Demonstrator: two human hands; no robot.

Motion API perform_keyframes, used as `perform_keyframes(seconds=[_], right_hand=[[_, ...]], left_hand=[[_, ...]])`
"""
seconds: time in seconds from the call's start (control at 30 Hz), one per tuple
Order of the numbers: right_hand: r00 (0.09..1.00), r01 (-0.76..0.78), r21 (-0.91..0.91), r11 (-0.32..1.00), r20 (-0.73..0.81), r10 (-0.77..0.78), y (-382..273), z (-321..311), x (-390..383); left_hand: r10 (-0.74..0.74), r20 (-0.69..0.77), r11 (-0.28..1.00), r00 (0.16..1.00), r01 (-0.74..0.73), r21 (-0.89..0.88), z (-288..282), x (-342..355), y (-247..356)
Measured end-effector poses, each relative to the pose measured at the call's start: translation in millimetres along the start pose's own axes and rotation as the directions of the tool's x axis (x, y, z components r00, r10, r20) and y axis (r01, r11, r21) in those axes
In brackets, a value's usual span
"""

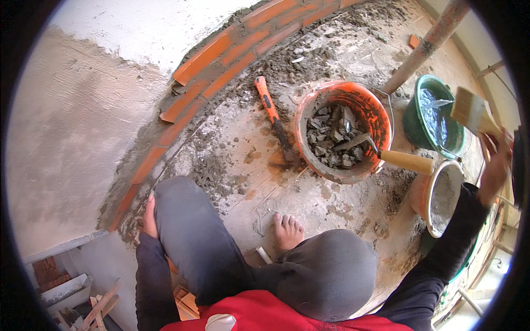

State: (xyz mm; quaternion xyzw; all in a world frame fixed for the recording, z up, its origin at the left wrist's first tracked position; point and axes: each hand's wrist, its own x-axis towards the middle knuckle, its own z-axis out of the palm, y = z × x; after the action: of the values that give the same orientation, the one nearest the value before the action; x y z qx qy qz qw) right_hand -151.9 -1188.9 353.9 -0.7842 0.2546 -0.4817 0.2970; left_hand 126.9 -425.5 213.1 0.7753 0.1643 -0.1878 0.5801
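Observation:
My right hand [493, 168] grips a wide brush [469, 110] by its handle, at the right edge of the green bucket [413, 124], which holds water. My left hand [148, 220] rests against the outside of my left knee [182, 215], fingers fairly straight and partly hidden. An orange bucket [306, 154] holds grey rubble, with a wooden-handled trowel [407, 162] lying across its rim. An orange-handled hammer-like tool [266, 99] lies left of that bucket. Below the green bucket stands a pale-rimmed bucket [422, 196] with grey residue inside.
A curved low course of orange bricks [223, 58] with mortar runs along the pale wall [83, 121]. Grey debris covers much of the floor [259, 193]. A metal pole [419, 55] rises at upper right. Wood scraps [96, 309] lie at lower left, beyond a ledge.

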Motion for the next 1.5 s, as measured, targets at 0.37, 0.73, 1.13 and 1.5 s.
perform_keyframes(seconds=[0.37,0.73,1.13,1.5], right_hand=[[0.906,0.100,0.056,0.993,0.406,-0.114,-124.5,138.4,-134.7],[0.990,-0.040,0.233,0.972,0.141,0.007,-110.4,135.1,-138.2],[0.970,-0.155,-0.505,0.849,0.088,0.229,143.4,93.7,-28.3],[0.985,-0.107,0.154,0.982,-0.121,0.126,-71.0,62.2,-16.5]], left_hand=[[-0.011,0.028,0.992,1.000,0.008,0.124,59.2,-4.6,31.4],[-0.002,0.020,0.996,1.000,0.000,0.090,45.7,-12.7,26.2],[-0.001,0.175,0.995,0.985,0.018,-0.096,46.9,-7.8,23.9],[0.128,0.241,0.980,0.962,-0.086,-0.180,-1.8,-12.9,25.3]])
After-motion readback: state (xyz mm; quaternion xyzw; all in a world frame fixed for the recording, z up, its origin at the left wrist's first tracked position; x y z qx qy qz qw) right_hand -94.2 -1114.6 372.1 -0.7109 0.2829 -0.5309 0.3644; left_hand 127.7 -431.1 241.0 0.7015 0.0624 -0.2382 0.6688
